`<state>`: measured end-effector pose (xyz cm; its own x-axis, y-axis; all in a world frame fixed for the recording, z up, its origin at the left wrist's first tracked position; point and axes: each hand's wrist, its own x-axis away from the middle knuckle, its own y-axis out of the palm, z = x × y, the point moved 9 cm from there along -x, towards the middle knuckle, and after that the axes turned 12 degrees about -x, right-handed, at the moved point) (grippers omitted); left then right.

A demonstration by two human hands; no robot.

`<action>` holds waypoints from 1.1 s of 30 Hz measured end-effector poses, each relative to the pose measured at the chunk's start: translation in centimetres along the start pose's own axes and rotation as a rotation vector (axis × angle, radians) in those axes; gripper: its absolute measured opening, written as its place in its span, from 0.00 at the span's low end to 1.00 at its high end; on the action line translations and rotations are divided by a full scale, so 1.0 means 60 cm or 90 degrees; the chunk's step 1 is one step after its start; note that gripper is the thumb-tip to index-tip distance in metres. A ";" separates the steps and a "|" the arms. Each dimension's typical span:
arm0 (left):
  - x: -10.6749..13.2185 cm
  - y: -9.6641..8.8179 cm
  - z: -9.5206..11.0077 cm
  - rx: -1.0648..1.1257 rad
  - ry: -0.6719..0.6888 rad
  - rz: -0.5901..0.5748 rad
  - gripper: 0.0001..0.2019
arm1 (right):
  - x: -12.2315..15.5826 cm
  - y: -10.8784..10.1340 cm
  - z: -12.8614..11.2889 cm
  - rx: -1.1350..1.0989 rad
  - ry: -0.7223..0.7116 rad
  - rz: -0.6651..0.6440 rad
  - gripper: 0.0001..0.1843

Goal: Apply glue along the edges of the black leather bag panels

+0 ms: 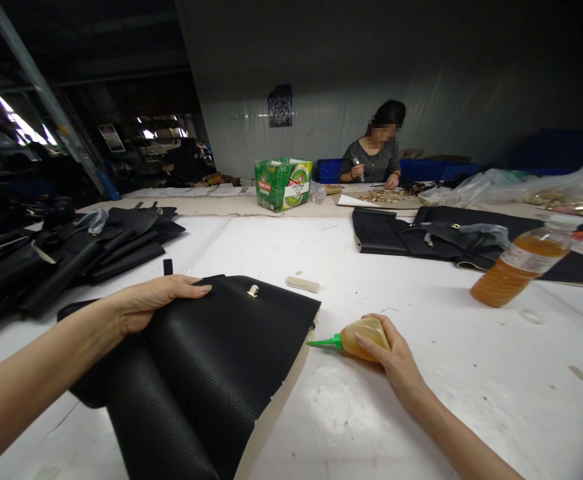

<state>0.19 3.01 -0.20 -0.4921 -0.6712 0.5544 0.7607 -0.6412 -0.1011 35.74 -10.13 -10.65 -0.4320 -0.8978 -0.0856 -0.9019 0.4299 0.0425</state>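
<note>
My left hand [164, 297] grips the upper left part of a black leather bag piece [221, 373], thumb on top and the other fingers hidden beneath. A small gold clasp [252, 291] sits near the piece's top edge, and its right edge shows a pale backing. In my right hand [388, 347] is a squeeze bottle [364, 337] of amber liquid, lying sideways. Its green nozzle [325, 342] points left, its tip at the piece's right edge; I cannot tell whether it touches.
Black leather pieces [96, 247] are heaped at left, with more [421, 233] at back right. An orange-liquid plastic bottle [526, 260] stands at right on the white table [451, 413]. A green carton [284, 183] and a seated person [374, 150] are across the table.
</note>
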 end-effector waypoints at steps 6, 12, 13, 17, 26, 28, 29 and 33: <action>0.000 -0.010 -0.015 0.015 -0.004 0.013 0.16 | -0.006 -0.006 -0.014 0.022 -0.043 0.023 0.24; 0.004 -0.013 -0.019 0.028 0.014 0.011 0.17 | 0.025 0.019 -0.004 0.004 0.022 -0.052 0.22; 0.005 -0.013 -0.020 0.029 0.015 0.012 0.17 | 0.027 0.022 -0.003 -0.004 0.029 -0.061 0.22; 0.005 -0.013 -0.028 0.048 0.011 0.014 0.16 | 0.013 0.005 -0.008 -0.003 -0.012 0.014 0.24; 0.005 -0.022 -0.041 0.077 0.018 0.022 0.11 | 0.062 0.047 -0.004 -0.010 0.061 -0.086 0.24; 0.007 -0.022 -0.042 0.081 0.021 0.019 0.10 | 0.064 0.038 -0.006 -0.002 0.046 -0.043 0.24; 0.007 -0.022 -0.044 0.082 0.021 0.017 0.10 | 0.065 0.032 -0.007 0.005 0.036 -0.013 0.24; 0.009 -0.024 -0.053 0.083 0.022 0.013 0.09 | 0.082 0.046 -0.001 0.005 0.050 -0.042 0.25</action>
<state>-2.53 2.40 -2.35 -0.4879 -0.6977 0.5245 0.8185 -0.5745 -0.0029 31.12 -13.34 -10.92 -0.3703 -0.9288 -0.0096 -0.9285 0.3699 0.0316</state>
